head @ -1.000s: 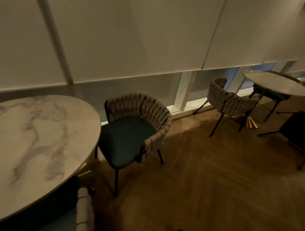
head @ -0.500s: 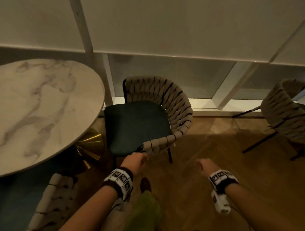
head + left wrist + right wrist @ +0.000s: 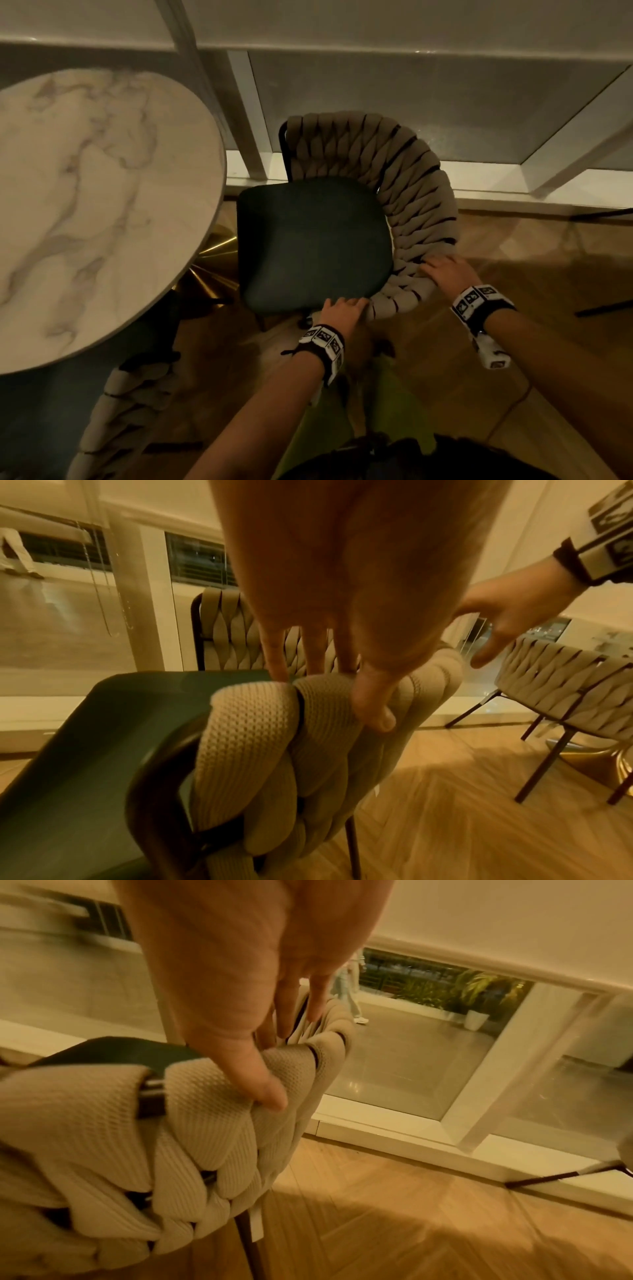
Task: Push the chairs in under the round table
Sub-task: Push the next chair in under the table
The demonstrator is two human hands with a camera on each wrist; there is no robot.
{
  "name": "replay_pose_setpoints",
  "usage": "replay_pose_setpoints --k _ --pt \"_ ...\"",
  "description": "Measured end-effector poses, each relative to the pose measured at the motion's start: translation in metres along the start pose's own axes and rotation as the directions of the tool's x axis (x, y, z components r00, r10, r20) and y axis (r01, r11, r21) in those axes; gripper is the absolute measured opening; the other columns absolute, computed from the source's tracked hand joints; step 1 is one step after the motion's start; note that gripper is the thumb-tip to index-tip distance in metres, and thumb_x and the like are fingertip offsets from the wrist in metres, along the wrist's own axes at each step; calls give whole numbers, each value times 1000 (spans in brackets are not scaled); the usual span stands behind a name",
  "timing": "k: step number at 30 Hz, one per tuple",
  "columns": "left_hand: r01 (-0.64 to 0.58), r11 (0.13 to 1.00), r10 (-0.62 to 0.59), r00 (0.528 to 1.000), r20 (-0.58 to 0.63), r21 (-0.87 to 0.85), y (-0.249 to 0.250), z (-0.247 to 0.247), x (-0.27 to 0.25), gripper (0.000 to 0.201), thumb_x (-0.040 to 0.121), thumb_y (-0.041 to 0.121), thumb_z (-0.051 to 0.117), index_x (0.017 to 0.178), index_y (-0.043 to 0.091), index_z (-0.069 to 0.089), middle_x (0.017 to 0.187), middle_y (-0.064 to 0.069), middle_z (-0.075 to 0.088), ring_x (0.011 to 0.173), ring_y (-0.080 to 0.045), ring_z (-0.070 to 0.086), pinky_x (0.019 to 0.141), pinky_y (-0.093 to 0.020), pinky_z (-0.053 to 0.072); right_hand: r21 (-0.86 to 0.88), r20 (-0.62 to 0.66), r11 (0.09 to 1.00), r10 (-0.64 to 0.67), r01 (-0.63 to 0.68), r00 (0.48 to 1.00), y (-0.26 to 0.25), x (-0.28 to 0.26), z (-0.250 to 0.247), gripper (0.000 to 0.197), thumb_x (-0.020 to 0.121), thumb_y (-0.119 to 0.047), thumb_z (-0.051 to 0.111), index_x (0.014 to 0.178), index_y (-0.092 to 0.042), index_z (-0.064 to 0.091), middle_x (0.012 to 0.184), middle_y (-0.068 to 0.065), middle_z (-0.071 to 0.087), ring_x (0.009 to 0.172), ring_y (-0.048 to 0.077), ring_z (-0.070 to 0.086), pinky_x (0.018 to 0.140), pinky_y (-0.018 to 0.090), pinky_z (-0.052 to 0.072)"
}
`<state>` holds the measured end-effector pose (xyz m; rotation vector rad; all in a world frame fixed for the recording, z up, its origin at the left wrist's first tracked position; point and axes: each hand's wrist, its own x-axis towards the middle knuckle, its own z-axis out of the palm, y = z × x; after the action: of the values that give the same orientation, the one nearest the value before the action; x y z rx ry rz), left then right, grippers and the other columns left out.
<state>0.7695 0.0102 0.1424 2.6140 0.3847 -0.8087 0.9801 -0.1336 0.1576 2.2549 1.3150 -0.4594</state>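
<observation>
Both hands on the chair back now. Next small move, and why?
Probably push the chair leftward toward the table. The left hand and right hand both have a grip on the woven backrest rim, fingers over the top and thumbs outside, and the seat still sits almost wholly clear of the tabletop edge.

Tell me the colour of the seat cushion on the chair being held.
Dark teal-green seat cushion, clearest in the head view.
</observation>
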Motion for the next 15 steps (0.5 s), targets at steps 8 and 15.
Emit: replay_pose_setpoints --k 8,15 --pt "108 989 -90 981 170 -101 11 3 25 71 88 17 59 147 31 20 151 -7 35 133 -38 35 104 -69 23 -174 88 957 -219 231 972 25 46 14 39 91 -36 54 126 -49 45 141 -10 48 137 20 30 113 43 20" --pt "147 977 -124 981 151 -156 -13 1 21 58 92 26 55 143 35 29 147 -2 42 131 -34 41 106 -68 24 -7 62 968 -248 249 967 12 44 13 43 82 -29 65 120 -44 55 134 -12 55 133 21 33 110 43 15"
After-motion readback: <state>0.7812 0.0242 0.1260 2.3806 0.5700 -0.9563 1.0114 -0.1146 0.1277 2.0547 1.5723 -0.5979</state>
